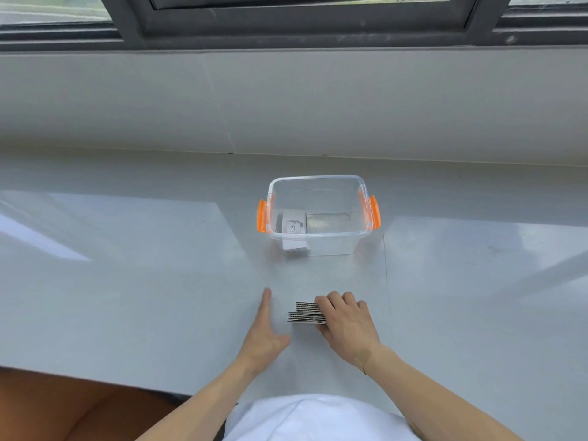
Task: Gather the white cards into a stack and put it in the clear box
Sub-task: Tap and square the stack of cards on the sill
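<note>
Reading "love" on a white card point(293, 226) already lying in the clear box point(318, 179), I clasp the stack of cards point(305, 312) on edge with my right hand point(345, 323), fingers curled over it. My left hand point(265, 329) lies flat and spread just beside it. Bare table point(127, 281) surrounds us.

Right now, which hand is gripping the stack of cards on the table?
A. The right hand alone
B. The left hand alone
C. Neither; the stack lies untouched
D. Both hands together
A: the right hand is closed over the stack of cards, while the left hand lies open and flat on the table beside it, apart from the stack.
</note>
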`<action>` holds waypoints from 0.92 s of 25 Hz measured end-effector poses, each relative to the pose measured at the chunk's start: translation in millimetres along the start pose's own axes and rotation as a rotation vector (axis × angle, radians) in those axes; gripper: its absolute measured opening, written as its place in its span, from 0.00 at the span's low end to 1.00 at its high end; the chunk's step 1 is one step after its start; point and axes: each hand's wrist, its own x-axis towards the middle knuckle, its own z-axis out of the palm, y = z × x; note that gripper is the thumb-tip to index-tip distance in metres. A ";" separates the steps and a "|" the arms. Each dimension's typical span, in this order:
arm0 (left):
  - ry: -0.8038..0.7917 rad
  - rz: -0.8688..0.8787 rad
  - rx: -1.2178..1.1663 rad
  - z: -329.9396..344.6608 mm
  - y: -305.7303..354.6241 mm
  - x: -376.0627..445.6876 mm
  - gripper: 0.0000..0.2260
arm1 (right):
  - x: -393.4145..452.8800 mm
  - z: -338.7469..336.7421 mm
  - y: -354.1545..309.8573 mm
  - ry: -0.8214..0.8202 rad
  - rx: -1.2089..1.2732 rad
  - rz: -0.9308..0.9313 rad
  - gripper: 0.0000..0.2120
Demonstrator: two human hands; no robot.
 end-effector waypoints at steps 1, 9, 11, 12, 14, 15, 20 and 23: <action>-0.046 -0.004 -0.032 17.4 9.4 1.8 0.44 | -0.3 -0.1 -0.3 0.005 0.008 0.001 0.14; -0.105 -0.046 -0.140 38.2 21.3 10.7 0.47 | 2.0 4.5 -0.8 0.027 -0.005 0.002 0.17; -0.140 -0.019 -0.076 35.7 24.4 11.4 0.48 | 3.9 5.3 0.3 0.018 0.001 0.013 0.17; -0.163 -0.004 -0.037 32.9 25.6 12.5 0.48 | 5.6 4.5 1.7 0.010 0.006 0.017 0.17; -0.191 0.034 -0.007 23.8 25.4 16.0 0.48 | 9.6 0.7 4.3 -0.022 0.043 0.022 0.18; -0.188 0.044 -0.027 19.1 26.0 17.4 0.46 | 11.9 -2.3 5.8 -0.037 0.105 0.037 0.18; -0.027 0.104 -0.212 2.2 39.4 14.6 0.23 | 10.8 -23.4 1.6 -0.015 0.898 0.143 0.19; 0.002 0.227 -0.135 -3.2 51.2 9.9 0.18 | 4.3 -28.6 -7.4 0.041 1.095 0.142 0.17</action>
